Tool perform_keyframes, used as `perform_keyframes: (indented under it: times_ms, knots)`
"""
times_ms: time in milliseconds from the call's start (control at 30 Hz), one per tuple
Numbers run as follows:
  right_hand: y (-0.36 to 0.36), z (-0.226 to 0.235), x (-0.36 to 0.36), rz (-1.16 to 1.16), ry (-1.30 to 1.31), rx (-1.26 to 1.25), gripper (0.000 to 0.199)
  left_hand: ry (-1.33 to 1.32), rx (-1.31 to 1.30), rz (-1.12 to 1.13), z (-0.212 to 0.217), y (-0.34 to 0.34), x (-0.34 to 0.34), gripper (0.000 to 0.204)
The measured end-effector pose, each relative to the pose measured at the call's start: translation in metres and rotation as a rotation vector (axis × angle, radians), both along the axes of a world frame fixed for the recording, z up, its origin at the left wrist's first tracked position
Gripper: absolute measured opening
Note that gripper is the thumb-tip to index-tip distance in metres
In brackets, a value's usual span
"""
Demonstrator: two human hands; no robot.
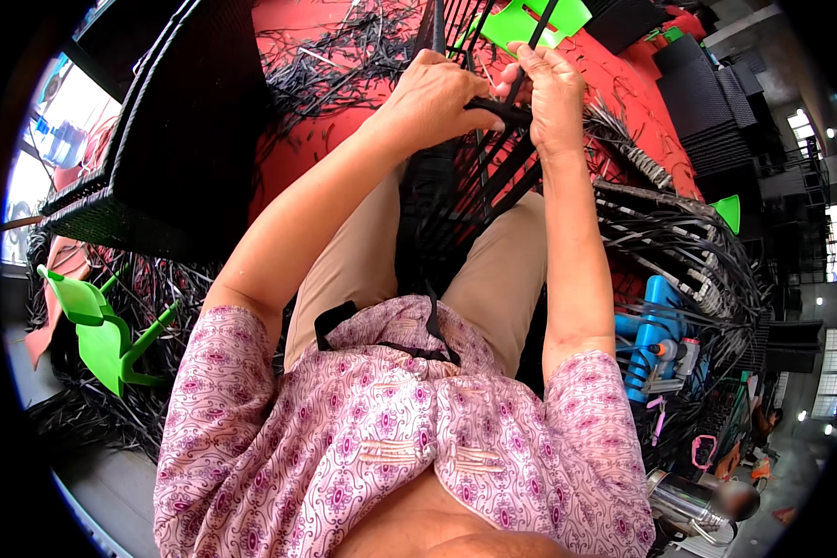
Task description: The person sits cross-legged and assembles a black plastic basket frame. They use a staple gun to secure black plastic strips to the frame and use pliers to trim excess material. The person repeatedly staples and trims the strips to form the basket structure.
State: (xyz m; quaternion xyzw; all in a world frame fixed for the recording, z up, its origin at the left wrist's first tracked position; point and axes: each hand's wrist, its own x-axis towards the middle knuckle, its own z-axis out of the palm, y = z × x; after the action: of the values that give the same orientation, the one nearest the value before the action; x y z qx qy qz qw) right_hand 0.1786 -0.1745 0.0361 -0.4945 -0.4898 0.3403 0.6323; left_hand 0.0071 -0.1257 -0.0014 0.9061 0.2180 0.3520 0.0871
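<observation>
both hands [493, 98] closed, gripping black rattan strips [502, 163].

1. Strips [502, 177]: black plastic, smooth, slightly glossy, flat.
2. Woven panel [172, 121], left of the strips: black plastic wicker, ribbed, matt.
3. Stool [98, 325], below the panel: green plastic, smooth.
4. Mat [293, 102], under the strips: red, matt.
5. Flask [693, 498], lower right of the strips: polished metal.
6. Blouse [391, 437]: patterned pink cloth.
</observation>
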Motion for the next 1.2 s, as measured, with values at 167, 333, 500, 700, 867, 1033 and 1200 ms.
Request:
perform_keyframes:
  times_ms: [167,333,500,700,867,1033,1200]
  knots:
    - [0.023,0.002,0.005,-0.019,0.335,-0.139,0.020,-0.023,-0.008,-0.024,0.000,-0.002,0.003,0.043]
    - [0.059,0.008,0.005,0.133,0.340,-0.155,0.019,0.015,0.100,0.026,-0.006,0.001,0.008,0.048]
    - [0.067,-0.007,0.005,0.062,0.370,-0.191,0.017,-0.026,0.115,0.001,-0.013,0.000,0.004,0.047]
    - [0.104,-0.026,0.024,0.089,0.297,-0.168,0.019,-0.063,0.142,0.008,-0.016,0.002,0.008,0.045]
    - [0.121,-0.039,0.039,0.071,0.371,-0.189,0.023,-0.075,0.139,0.022,-0.014,-0.001,0.009,0.045]
    - [0.142,-0.051,0.030,-0.199,0.390,-0.320,0.035,-0.135,0.185,0.019,-0.021,0.000,0.006,0.041]
    - [0.192,-0.089,0.048,0.075,0.268,-0.443,0.015,-0.002,0.098,0.030,-0.017,-0.002,-0.007,0.033]
